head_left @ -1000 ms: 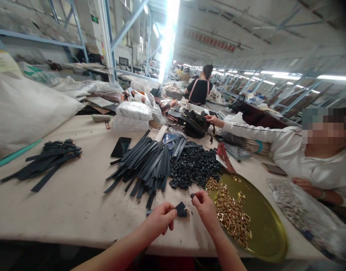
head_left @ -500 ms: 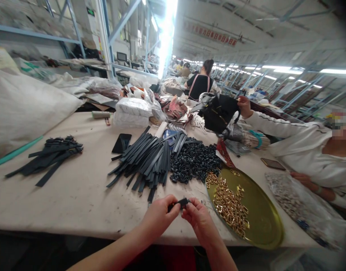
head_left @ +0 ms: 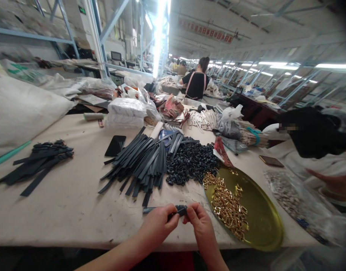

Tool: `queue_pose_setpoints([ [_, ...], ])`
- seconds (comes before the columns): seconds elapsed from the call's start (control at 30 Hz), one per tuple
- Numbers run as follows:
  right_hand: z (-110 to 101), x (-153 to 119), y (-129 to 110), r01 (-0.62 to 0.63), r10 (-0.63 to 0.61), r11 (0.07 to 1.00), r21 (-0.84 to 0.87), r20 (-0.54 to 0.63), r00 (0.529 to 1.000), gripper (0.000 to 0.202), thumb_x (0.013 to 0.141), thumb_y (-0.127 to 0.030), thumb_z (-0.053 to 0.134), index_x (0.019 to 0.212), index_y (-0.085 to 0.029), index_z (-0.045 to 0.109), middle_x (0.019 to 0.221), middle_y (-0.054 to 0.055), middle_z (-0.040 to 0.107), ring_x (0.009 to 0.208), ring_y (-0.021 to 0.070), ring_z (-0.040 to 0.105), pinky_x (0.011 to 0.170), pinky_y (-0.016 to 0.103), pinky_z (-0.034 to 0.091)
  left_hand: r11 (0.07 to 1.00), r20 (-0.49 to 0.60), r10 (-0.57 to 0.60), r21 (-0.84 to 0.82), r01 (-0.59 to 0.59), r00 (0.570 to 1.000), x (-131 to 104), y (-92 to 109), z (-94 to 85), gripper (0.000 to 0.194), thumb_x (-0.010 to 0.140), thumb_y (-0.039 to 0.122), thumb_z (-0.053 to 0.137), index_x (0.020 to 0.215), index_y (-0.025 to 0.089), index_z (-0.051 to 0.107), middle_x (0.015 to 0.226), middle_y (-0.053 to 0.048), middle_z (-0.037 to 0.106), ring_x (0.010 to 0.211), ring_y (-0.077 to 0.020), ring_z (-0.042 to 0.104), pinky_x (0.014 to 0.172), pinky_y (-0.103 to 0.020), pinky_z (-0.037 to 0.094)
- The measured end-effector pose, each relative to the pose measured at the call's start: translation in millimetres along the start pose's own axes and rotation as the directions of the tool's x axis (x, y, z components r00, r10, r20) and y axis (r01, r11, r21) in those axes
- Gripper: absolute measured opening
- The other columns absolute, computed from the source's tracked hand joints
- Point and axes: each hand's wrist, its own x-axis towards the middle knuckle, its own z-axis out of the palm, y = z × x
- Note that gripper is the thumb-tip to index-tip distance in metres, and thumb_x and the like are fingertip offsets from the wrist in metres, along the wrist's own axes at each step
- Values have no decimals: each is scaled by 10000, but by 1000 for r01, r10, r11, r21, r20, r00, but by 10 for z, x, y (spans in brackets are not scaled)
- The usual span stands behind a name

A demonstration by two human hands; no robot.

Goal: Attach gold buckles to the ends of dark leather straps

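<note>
While both pinch one dark strap (head_left: 177, 210) between them, left hand (head_left: 158, 226) and right hand (head_left: 197, 226) hover at the surface (head_left: 71, 203) edge, beside a gold tray (head_left: 263, 222).

Two bare hands meet at the near edge of a worktable (head_left: 62, 203). The left hand (head_left: 157, 226) and right hand (head_left: 199, 226) together pinch a small black strap piece (head_left: 179, 210). Beyond lie black straps (head_left: 141, 162), black loops (head_left: 191, 162) and a gold tray (head_left: 260, 214) holding gold buckles (head_left: 228, 207).
</note>
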Motion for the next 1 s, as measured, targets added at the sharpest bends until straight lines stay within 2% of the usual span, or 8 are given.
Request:
queue_pose_setpoints([
  [0.23,102,-95,22,-58,51,989,136,54,997,252,716,-406,622,790,-167,595,606,-22,540,553,108,467,553,244,384,969,73,-3,-245,21,997,-37,117,-2,232,786,291,411,636,156,527,528,46,452,514,-86,409,496,-193,287],
  [0.33,113,-156,44,-116,121,969,217,-9,993,256,696,-404,644,804,-176,598,627,-25,533,544,96,429,542,234,368,931,138,24,-365,29,990,-105,88,-24,150,760,212,413,840,152,525,594,41,516,507,-79,420,488,-181,318],
  [0.4,136,-214,31,-140,146,961,239,-8,989,240,693,-399,650,787,-186,595,611,-31,523,531,92,412,533,228,354,898,176,24,-437,56,984,-146,47,-37,261,722,150,415,977,151,466,643,34,545,510,-80,437,459,-172,320],
  [0.53,241,-353,-64,-97,82,968,232,71,994,248,731,-434,600,737,-185,602,606,-10,550,571,113,451,567,242,368,871,118,19,-489,41,993,-202,-8,-38,228,707,116,394,928,160,429,648,25,561,537,-88,481,457,-170,330],
  [0.63,300,-429,-135,-151,123,907,392,97,988,324,748,-500,541,740,-187,621,679,21,588,598,130,486,579,262,398,899,107,2,-436,45,994,-233,-27,-29,204,712,135,402,912,166,426,638,27,571,518,-93,478,458,-181,332],
  [0.73,310,-466,-128,-270,215,817,510,165,963,175,698,-368,653,760,-207,620,704,-6,579,592,101,482,562,223,398,942,85,-1,-334,29,996,-261,-56,-33,217,743,218,452,953,168,438,621,36,561,520,-103,478,480,-194,330],
  [0.9,274,-486,30,-484,396,707,516,278,875,218,670,-339,685,830,-202,628,705,-10,576,551,85,461,538,209,392,998,38,-46,-39,48,998,-280,-120,-73,258,738,321,521,952,180,492,650,18,573,589,-135,510,522,-214,297],
  [1.0,252,-472,79,-524,429,685,507,300,852,203,653,-341,701,778,-201,624,718,-11,580,580,90,476,580,217,400,995,10,-62,79,61,998,-267,-146,-78,230,733,369,530,872,186,539,705,-13,599,636,-157,524,543,-229,296],
])
